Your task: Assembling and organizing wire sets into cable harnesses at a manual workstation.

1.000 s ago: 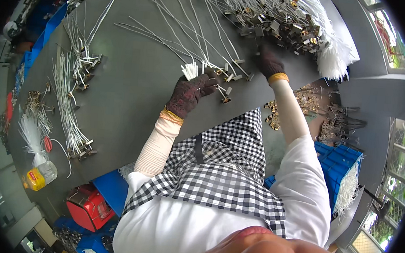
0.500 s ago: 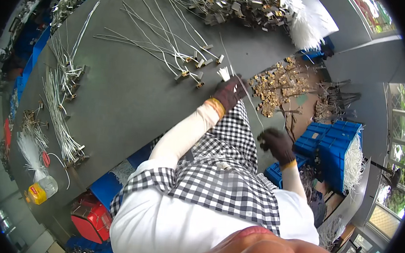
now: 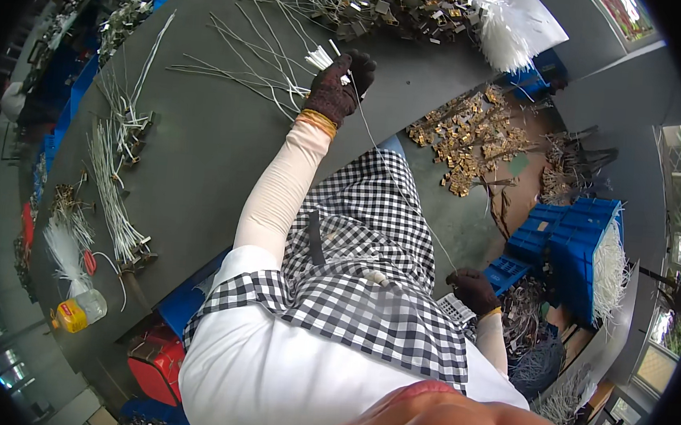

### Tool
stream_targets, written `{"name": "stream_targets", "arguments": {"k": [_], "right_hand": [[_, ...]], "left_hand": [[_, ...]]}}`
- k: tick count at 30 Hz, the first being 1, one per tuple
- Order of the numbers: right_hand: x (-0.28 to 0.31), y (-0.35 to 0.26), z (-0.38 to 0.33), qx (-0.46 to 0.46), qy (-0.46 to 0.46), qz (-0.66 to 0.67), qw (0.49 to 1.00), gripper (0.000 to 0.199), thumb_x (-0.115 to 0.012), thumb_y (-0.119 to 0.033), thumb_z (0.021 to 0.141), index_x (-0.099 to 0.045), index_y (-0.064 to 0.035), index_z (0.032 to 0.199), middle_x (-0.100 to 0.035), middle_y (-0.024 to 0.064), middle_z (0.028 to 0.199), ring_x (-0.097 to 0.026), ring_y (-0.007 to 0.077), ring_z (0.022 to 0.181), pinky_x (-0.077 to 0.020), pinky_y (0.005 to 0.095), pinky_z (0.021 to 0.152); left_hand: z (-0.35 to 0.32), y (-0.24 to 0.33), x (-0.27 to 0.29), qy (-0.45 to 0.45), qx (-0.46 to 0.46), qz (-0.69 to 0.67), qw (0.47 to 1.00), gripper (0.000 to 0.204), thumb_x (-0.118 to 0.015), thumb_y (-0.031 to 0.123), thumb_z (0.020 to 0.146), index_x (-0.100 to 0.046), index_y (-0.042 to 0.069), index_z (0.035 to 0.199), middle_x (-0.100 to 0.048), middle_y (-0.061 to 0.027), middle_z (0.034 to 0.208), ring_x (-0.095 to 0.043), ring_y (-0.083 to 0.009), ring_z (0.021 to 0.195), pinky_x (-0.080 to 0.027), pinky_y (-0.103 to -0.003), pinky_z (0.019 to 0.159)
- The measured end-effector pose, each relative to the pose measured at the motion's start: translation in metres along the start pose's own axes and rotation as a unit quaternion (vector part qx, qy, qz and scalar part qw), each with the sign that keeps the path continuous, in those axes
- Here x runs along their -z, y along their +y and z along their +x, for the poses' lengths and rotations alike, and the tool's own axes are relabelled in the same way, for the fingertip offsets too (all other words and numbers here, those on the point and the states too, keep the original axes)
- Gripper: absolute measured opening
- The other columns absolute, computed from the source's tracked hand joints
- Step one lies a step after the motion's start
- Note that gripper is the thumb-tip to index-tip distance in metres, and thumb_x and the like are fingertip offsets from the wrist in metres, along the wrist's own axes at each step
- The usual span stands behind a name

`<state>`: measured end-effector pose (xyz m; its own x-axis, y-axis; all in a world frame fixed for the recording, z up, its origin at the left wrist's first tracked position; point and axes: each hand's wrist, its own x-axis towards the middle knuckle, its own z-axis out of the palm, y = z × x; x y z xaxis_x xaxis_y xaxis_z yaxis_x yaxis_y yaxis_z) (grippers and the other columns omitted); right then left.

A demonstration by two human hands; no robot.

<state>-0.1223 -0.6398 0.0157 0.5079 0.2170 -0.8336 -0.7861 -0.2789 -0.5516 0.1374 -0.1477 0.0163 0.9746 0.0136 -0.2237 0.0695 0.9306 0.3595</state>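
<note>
Wire, thin and white, stretches tight between both gloved hands. Left hand pinches one end over the grey table; right hand grips the other end low beside the lap. Laying it down flat looks like the next need.

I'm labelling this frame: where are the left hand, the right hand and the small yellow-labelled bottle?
left hand (image 3: pixel 335 87), head view, back of the dark glove.
right hand (image 3: pixel 473 289), head view, gloved knuckles.
small yellow-labelled bottle (image 3: pixel 79 313), head view, middle of its body.
</note>
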Motion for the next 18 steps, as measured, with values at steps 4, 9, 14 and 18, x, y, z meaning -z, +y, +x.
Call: {"name": "stream_targets", "arguments": {"k": [4, 9, 14, 18], "right_hand": [[0.013, 0.004, 0.0, 0.074, 0.001, -0.114, 0.991, 0.015, -0.067, -0.02, 0.086, -0.073, -0.0064, 0.09, -0.061, -0.0028, 0.072, -0.054, 0.0072, 0.064, -0.0414, 0.0226, 0.058], [0.017, 0.007, -0.002, 0.065, -0.008, -0.112, 0.992, 0.018, -0.067, 0.001, 0.077, -0.07, -0.0035, 0.095, -0.064, 0.0034, 0.082, -0.061, 0.0134, 0.073, -0.048, 0.0271, 0.065], [0.013, 0.01, 0.007, 0.263, -0.045, -0.256, 0.929, 0.027, -0.066, 0.009, 0.072, -0.069, -0.0036, 0.095, -0.065, 0.0066, 0.089, -0.063, 0.0179, 0.08, -0.0499, 0.0291, 0.07], [-0.006, -0.011, 0.023, 0.099, -0.032, -0.044, 0.994, 0.019, -0.071, -0.005, 0.075, -0.067, -0.0051, 0.094, -0.065, 0.0089, 0.088, -0.061, 0.0242, 0.077, -0.0499, 0.0341, 0.07]], "left_hand": [[-0.014, 0.011, -0.015, 0.046, -0.03, 0.029, 0.998, 0.018, -0.056, 0.02, 0.099, -0.066, 0.006, 0.107, -0.072, -0.0102, 0.103, -0.071, -0.0257, 0.092, -0.06, -0.038, 0.078], [-0.021, 0.013, -0.018, 0.044, -0.05, 0.033, 0.997, 0.018, -0.058, 0.019, 0.098, -0.065, 0.006, 0.109, -0.072, -0.0101, 0.103, -0.071, -0.0263, 0.094, -0.06, -0.038, 0.079], [-0.029, 0.009, -0.009, 0.024, -0.031, 0.034, 0.999, 0.02, -0.056, 0.018, 0.1, -0.064, 0.003, 0.11, -0.07, -0.012, 0.108, -0.068, -0.0266, 0.101, -0.059, -0.039, 0.085], [-0.06, -0.006, -0.023, -0.002, 0.025, 0.054, 0.998, 0.022, -0.054, 0.019, 0.101, -0.062, 0.002, 0.114, -0.068, -0.015, 0.11, -0.067, -0.0291, 0.105, -0.057, -0.043, 0.092]]}}
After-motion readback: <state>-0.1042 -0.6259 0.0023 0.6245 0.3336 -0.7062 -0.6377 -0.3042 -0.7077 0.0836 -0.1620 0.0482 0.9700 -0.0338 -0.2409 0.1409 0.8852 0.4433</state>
